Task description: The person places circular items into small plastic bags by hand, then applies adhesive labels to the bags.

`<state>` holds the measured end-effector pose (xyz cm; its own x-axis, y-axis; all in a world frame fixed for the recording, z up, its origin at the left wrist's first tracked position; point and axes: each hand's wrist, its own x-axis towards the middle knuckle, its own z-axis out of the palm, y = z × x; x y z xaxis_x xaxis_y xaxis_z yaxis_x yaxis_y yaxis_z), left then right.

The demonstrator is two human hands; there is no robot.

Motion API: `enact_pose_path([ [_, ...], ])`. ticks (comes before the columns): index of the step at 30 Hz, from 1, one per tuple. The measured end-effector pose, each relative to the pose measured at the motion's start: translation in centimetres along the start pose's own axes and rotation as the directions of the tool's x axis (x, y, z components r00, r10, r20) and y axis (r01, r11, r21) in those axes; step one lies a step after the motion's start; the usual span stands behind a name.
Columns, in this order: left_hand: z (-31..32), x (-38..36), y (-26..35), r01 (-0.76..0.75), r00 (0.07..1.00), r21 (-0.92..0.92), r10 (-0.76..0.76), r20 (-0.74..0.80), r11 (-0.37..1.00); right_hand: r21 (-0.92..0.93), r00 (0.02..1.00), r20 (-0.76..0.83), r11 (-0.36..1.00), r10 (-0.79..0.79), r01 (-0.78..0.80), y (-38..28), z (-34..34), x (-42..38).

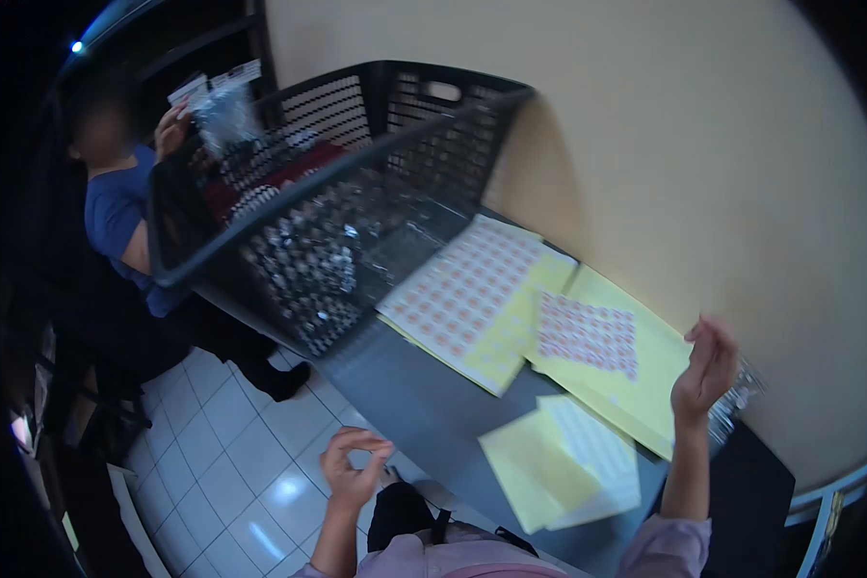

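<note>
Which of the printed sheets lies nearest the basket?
The large sheet with rows of orange dots, beside the black basket. The small dotted sheet and the pale sheet lie farther away.

- We wear a pale lilac cloth top (pixel 405 559), having a loose right sleeve (pixel 667 547).
- Our trousers (pixel 400 515) are black.
- A thin black strap (pixel 440 527) is near our waist.

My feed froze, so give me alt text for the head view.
A bare left hand and right hand are raised, apparently empty, at a grey table bearing yellow and white sheets with round pinkish dots. A large black slatted plastic basket stands farther along, beside a blue-shirted co-worker.
</note>
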<state>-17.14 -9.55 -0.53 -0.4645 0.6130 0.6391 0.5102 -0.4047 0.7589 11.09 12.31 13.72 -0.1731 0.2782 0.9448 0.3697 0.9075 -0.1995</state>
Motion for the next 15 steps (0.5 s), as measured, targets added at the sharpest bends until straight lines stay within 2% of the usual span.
enact_pose_path([
  [4, -11.8, 3.7, -3.7, 0.067, 0.977, 0.365, 0.013, -0.213, 0.929, 0.167, 0.980, -0.023, 0.966, -0.197, 0.198, -5.1, 11.9, 10.0],
  [6, -16.3, 4.1, -5.1, 0.196, 0.903, 0.169, -0.111, -0.414, 0.966, 0.142, 0.938, -0.015, 0.927, -0.347, 0.346, -7.9, 17.2, 15.1],
  [7, -18.2, 4.3, -5.3, 0.199, 0.899, 0.172, -0.109, -0.425, 0.965, 0.169, 0.915, 0.064, 0.908, -0.398, 0.384, -9.8, 19.4, 17.5],
  [8, -19.9, 4.5, -5.3, 0.262, 0.863, 0.172, -0.151, -0.483, 0.950, 0.197, 0.884, 0.140, 0.888, -0.446, 0.416, -11.4, 21.5, 19.5],
  [9, -21.2, 4.6, -5.5, 0.322, 0.822, 0.167, -0.187, -0.538, 0.932, 0.236, 0.854, 0.289, 0.897, -0.432, 0.374, -12.6, 23.5, 21.1],
  [10, -22.2, 4.6, -6.2, 0.319, 0.819, 0.171, -0.181, -0.544, 0.932, 0.266, 0.801, 0.429, 0.906, -0.417, 0.329, -13.6, 25.5, 22.4],
  [11, -23.0, 4.5, -7.0, 0.335, 0.791, 0.226, -0.142, -0.595, 0.915, 0.270, 0.802, 0.423, 0.903, -0.422, 0.333, -14.5, 27.7, 23.4],
  [13, -24.1, 4.8, -8.2, 0.347, 0.757, 0.276, -0.094, -0.647, 0.896, 0.278, 0.526, 0.640, 0.807, -0.560, 0.521, -16.0, 32.2, 24.6],
  [15, -24.1, 5.1, -8.5, 0.364, 0.715, 0.273, -0.079, -0.695, 0.890, 0.313, 0.387, 0.747, 0.799, -0.541, 0.513, -16.6, 37.2, 23.8],
])
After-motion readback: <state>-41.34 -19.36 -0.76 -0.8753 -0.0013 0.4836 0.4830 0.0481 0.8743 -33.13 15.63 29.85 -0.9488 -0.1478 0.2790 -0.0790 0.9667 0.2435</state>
